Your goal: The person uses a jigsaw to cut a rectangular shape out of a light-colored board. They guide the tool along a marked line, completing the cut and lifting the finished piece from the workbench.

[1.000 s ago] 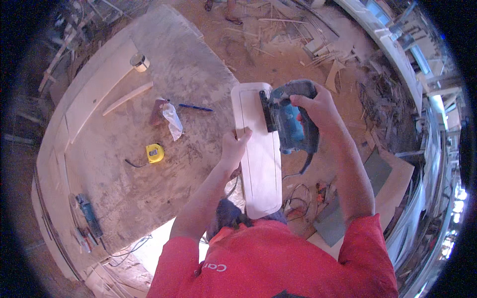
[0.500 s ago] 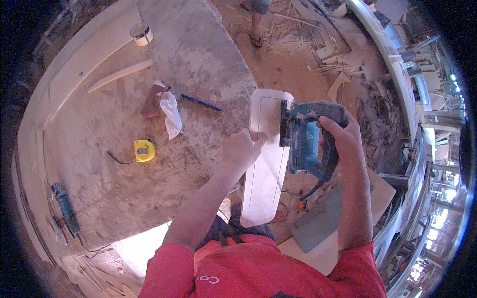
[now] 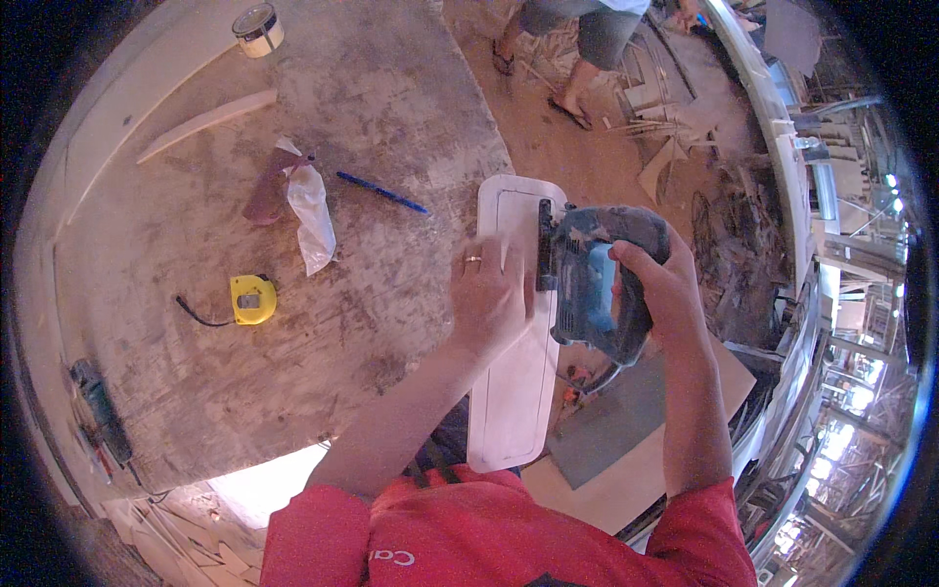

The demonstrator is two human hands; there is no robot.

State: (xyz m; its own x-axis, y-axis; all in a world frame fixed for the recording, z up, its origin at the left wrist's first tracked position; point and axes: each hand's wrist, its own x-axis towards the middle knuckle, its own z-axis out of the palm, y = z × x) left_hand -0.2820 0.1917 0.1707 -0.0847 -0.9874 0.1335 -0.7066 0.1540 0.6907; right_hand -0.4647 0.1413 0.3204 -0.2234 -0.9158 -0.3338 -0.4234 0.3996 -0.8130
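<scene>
Left hand [image 3: 489,293] has shifted from the near-left edge of the long, pale, round-cornered board [image 3: 514,391] to lie over its face, fingers extended, not pinching. Fingers are blurred, so can't tell how firmly they press. Likely means the board is now steadied from above. Right hand [image 3: 677,289] is wrapped round the handle of the teal-and-black jigsaw [image 3: 585,318]; its narrow black base plate [image 3: 545,249] is at the board's right side, just right of the left fingers. Board is under the left hand, by the worn brown counter [image 3: 391,284]. Yellow tape measure [image 3: 252,299] is well left of that hand; slim blue pen [image 3: 381,193] farther forward.
</scene>
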